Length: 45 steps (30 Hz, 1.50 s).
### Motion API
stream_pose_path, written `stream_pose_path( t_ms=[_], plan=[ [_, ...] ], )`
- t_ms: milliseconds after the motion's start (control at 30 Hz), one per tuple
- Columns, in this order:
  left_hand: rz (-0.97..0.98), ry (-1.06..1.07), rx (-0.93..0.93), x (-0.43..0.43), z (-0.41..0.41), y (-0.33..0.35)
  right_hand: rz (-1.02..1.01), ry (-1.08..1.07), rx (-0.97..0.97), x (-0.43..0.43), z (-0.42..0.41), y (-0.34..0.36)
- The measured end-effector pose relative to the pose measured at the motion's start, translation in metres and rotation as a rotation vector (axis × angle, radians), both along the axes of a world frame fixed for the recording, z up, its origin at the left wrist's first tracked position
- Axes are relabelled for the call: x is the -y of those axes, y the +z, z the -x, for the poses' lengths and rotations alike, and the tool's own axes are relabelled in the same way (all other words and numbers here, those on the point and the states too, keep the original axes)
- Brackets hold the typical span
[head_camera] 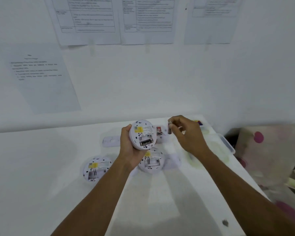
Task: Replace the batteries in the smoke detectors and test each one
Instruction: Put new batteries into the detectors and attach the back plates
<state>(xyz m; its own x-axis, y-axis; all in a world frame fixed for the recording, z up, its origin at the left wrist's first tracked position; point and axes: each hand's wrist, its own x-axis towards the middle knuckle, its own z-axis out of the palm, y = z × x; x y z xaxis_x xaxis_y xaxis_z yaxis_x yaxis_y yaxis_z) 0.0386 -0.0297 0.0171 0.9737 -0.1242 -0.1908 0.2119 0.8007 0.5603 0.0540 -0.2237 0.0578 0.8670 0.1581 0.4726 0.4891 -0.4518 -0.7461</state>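
Here, a white desk (41,176) stands against a white wall hung with printed sheets (87,21). Two opened smoke detectors lie back-up on it: one to the left (96,168), another (152,160) just below the hands. The left hand (129,147) is wrapped around a third smoke detector (142,134), its back facing up, with one battery seated in its bay. Just right of it, apart, the right hand (186,133) pinches a loose battery (169,127) upright between its fingertips.
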Motion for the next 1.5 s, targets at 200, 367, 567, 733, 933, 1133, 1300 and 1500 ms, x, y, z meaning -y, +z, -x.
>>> stream_pose_path(
  t_ms=[200, 367, 567, 733, 933, 1133, 1300, 1500],
  plan=[
    [0.043, -0.046, 0.008, 0.048, -0.007, -0.002, 0.39, -0.148, -0.322, 0.111, -0.031, -0.007],
    [0.047, -0.06, -0.014, 0.075, -0.01, -0.008, 0.572, -0.139, -0.514, 0.137, -0.044, -0.034],
    [0.042, -0.031, -0.008, 0.093, -0.006, -0.014, 0.414, -0.154, -0.638, 0.14, -0.054, -0.055],
    [0.019, 0.001, -0.013, 0.096, 0.0, -0.016, 0.464, -0.146, -0.59, 0.145, -0.05, -0.053],
    [-0.022, 0.037, 0.001, 0.092, 0.005, -0.014, 0.146, -0.083, -0.336, 0.107, -0.007, -0.032],
    [-0.06, 0.07, -0.007, 0.094, 0.01, -0.011, -0.129, -0.039, -0.311, 0.045, 0.038, -0.041],
    [-0.124, 0.093, -0.022, 0.09, 0.016, -0.009, -0.256, -0.131, -0.367, 0.026, 0.047, -0.05],
    [-0.178, 0.093, -0.003, 0.09, 0.019, -0.012, -0.384, -0.155, -0.527, 0.019, 0.05, -0.037]
  ],
)
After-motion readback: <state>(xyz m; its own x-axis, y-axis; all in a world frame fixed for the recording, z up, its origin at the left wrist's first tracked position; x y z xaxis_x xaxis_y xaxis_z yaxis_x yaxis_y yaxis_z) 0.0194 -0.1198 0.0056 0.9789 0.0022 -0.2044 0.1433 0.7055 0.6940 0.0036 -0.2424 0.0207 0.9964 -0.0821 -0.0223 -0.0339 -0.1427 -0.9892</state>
